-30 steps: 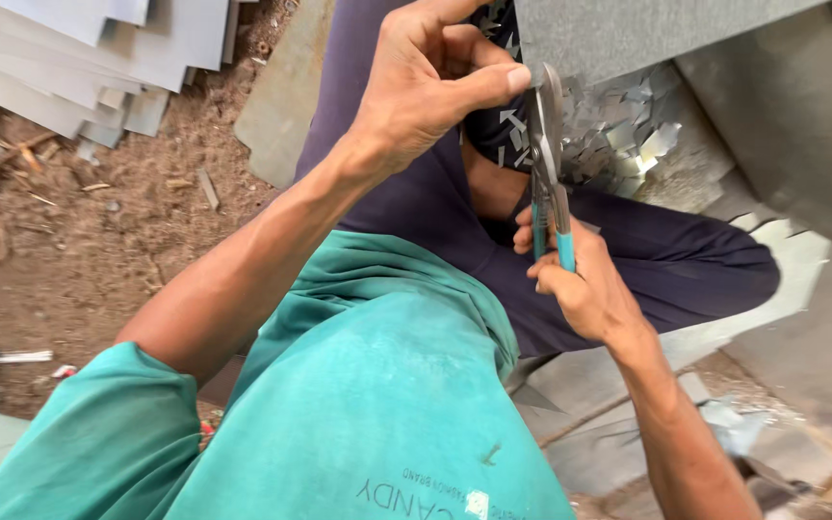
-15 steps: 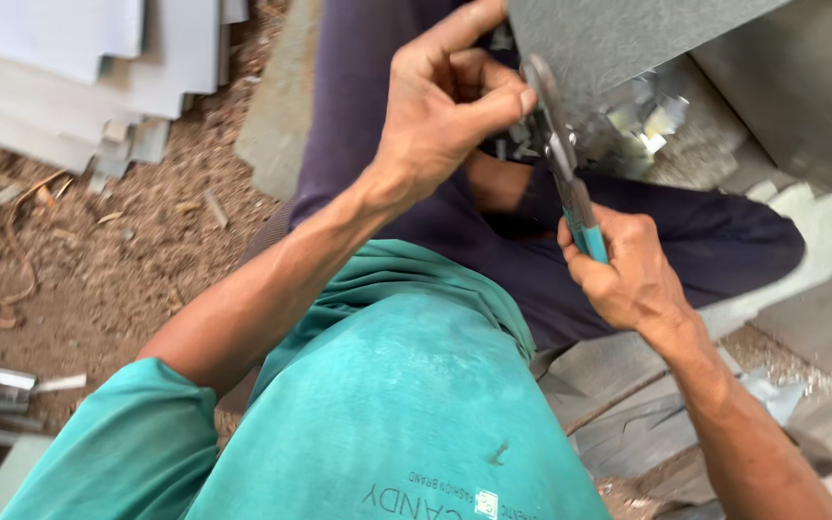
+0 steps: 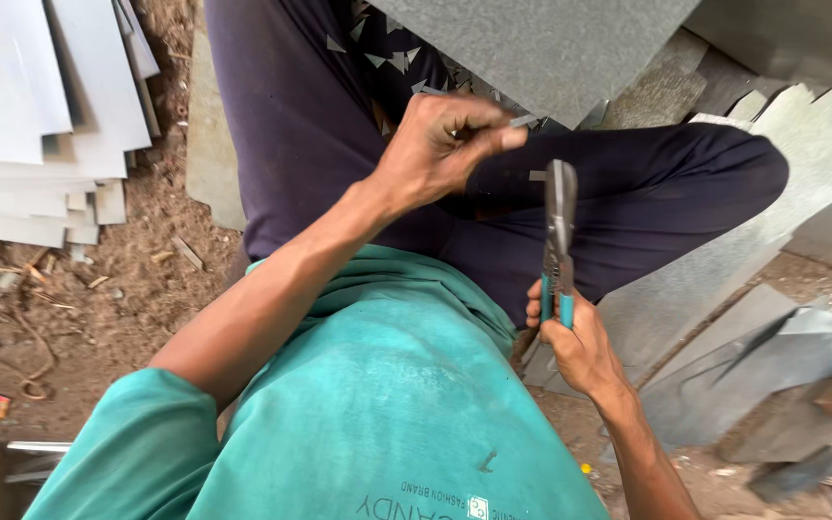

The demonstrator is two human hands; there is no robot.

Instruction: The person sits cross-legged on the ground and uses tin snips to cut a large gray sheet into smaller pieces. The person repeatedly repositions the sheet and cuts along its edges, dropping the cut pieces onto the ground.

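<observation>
My left hand (image 3: 440,144) is closed, pinching a small grey metal scrap (image 3: 522,121) between thumb and fingers just below the edge of a large grey metal sheet (image 3: 551,48). My right hand (image 3: 575,337) grips the teal handles of metal snips (image 3: 559,217). The snips point up, with the blades right of and just below my left hand, and a tiny bit of metal sits at the blade tip. Both hands hover over my lap in dark trousers (image 3: 320,125).
Small triangular metal offcuts (image 3: 387,53) lie on the trousers and around the sheet. A stack of pale flat sheets (image 3: 31,116) rests on the dirt at the left. More grey sheet pieces (image 3: 724,289) overlap on the ground at the right.
The snips have come away from the big sheet's edge and sit lower. My left hand has left the sheet and now pinches a small scrap. The view has shifted down.
</observation>
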